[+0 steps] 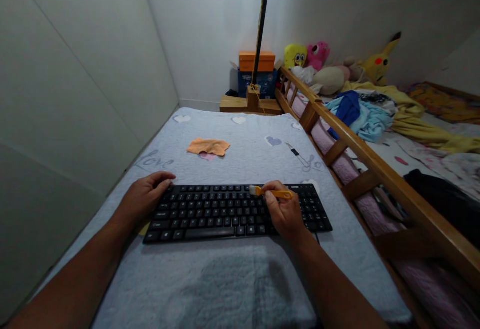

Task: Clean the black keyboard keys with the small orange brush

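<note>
A black keyboard [213, 214] lies flat on the light blue cloth [210, 284]. My right hand [285, 209] is closed round a small brush [279, 194] with an orange handle, over the right part of the keys. The brush's pale bristles point left, at the top row of keys. At the keyboard's left end rests my left hand [146, 194], its fingers against the upper left corner and thumb beside them; it is hard to tell how firmly it grips. Beyond the keyboard lies a crumpled orange cloth [208, 146].
A thin metal tool with a black band [295, 152] lies at the back right. Along the right runs a wooden bed rail [348, 141], with clothes and plush toys behind it. An orange box [257, 61] and a dark pole [262, 29] stand at the far end.
</note>
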A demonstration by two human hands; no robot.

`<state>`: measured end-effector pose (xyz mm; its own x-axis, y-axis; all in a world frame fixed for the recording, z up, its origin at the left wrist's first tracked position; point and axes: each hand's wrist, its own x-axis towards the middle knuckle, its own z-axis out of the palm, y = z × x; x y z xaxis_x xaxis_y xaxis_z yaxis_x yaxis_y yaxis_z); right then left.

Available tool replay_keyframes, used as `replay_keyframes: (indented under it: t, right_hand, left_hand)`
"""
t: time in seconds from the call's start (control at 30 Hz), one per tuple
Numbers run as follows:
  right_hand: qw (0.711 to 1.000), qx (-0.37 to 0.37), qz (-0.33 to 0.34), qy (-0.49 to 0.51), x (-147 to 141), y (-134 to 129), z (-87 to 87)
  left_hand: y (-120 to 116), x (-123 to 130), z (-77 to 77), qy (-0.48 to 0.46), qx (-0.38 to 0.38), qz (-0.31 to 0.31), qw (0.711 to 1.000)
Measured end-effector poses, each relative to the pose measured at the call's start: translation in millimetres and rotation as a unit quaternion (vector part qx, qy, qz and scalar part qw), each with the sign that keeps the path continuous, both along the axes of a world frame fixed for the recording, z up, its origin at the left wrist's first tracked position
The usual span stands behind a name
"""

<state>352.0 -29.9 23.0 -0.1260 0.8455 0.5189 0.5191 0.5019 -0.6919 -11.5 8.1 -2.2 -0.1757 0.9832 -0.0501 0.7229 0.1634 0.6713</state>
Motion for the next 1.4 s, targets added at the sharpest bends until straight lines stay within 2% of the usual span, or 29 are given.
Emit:
replay_keyframes:
  t: [0.17,0.4,1.13,1.4]
  right_hand:
    - [0.999,0.026,0.019,0.008,-5.5,1.6,-5.3]
    - [0.998,0.026,0.032,-0.037,-12.2,6.4,-15.2]
    - [0.996,0.020,0.054,-0.067,-12.5,5.8,-7.4]
    - [0.999,-0.010,0.036,0.021,3.7,4.7,3.3]
  left_hand:
    - [-0.7,0.9,1.7,0.008,0.003,-0.002,1.000]
    - [-1.3,1.6,2.7,0.009,0.009,0.002,1.000]
    - [0.6,-1.3,-2.5,0.011,0.044,0.002,0.999]
    - [1.1,-2.5,-4.2,0.001,0.041,-0.002,0.999]
